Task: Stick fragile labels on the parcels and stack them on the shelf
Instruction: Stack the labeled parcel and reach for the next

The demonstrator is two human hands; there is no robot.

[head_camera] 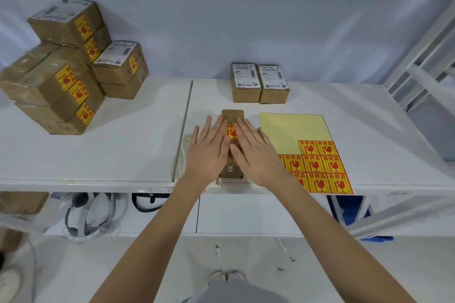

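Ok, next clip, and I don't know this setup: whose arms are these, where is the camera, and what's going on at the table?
There is no machine here: a person wears one camera on the head, looking down at their own arms. The left hand and right hand lie flat, fingers straight, pressing a fragile label onto a brown parcel on the white table. Nothing is gripped. To the right lies the sticker sheet, partly used. Behind it stand two parcels without fragile labels. At far left, labelled parcels are stacked.
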